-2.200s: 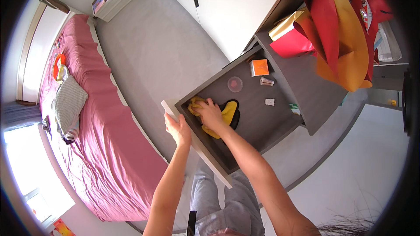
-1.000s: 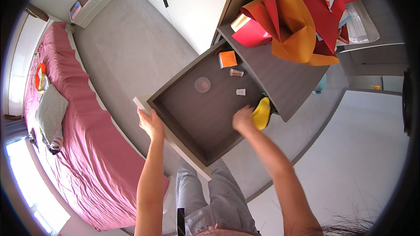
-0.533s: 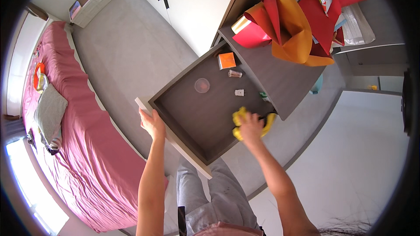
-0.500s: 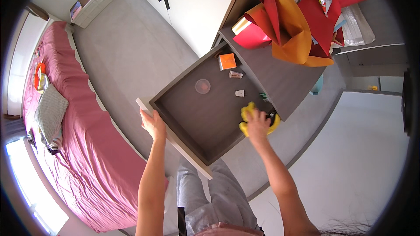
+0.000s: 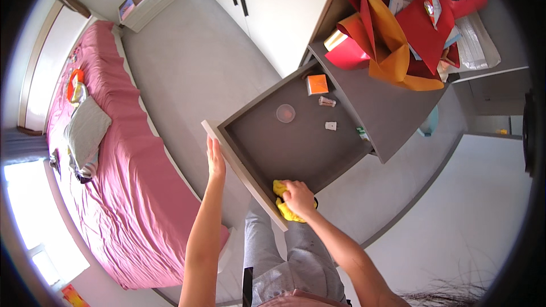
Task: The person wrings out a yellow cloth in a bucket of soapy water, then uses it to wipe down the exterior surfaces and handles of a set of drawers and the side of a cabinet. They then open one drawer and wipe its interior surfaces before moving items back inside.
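A grey-brown drawer [image 5: 301,150] is pulled out in front of me. My left hand [image 5: 216,159] lies against the outside of its pale front panel, fingers straight and holding nothing. In my right hand [image 5: 300,198] a crumpled yellow cloth [image 5: 290,212] is bunched, pressed at the drawer's near corner and draped over its side edge. Inside the drawer are an orange box [image 5: 317,84], a small clear tube-like packet [image 5: 327,102], a white plug-like piece [image 5: 330,126] and a round clear lid [image 5: 285,113]. A green-and-white item [image 5: 362,133] sits partly hidden by the desktop.
Red and orange wrapping paper [image 5: 392,51] is piled on the grey top [image 5: 378,108] over the drawer. A pink-covered bed [image 5: 133,193] with a grey pillow [image 5: 88,128] stands left. White cabinet doors [image 5: 278,11] rise beyond; a light-blue bin [image 5: 430,122] is at right.
My right hand has swept the yellow cloth from the drawer's far right side to its near corner. My left fingers, earlier curled over the front panel, are now straight. The view has shifted.
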A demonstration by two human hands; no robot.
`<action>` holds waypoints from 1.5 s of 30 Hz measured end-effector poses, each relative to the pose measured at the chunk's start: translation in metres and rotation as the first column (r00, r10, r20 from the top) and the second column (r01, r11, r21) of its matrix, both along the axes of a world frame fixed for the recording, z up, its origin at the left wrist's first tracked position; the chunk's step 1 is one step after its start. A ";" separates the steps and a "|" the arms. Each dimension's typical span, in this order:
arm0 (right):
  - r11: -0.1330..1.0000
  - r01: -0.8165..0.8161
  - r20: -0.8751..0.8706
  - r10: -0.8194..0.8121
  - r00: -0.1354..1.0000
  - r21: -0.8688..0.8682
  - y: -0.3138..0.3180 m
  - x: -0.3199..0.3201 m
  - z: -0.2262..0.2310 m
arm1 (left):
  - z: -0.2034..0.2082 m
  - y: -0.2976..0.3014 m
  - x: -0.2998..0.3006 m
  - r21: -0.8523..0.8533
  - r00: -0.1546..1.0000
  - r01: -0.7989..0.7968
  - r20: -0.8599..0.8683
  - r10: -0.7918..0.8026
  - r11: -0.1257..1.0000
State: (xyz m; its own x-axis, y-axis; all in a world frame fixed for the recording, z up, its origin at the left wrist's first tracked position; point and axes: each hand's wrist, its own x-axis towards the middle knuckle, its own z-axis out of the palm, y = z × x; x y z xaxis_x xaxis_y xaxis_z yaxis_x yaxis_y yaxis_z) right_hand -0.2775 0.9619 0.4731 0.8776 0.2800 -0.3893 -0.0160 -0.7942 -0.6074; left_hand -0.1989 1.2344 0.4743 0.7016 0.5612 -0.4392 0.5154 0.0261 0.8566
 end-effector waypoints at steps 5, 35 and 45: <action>0.974 -0.025 0.005 0.024 1.000 0.225 0.022 0.062 0.017 | -0.016 -0.006 -0.083 -0.120 0.990 0.139 0.026 -0.137 0.983; 0.992 -0.094 -0.081 0.101 0.992 0.081 -0.037 -0.077 0.038 | 0.007 -0.063 -0.124 -0.240 0.987 0.115 -0.081 -0.137 0.964; 0.960 -0.169 0.298 0.097 0.949 0.225 0.039 0.023 0.131 | -0.014 -0.033 -0.182 -0.184 0.985 0.170 0.023 -0.169 0.968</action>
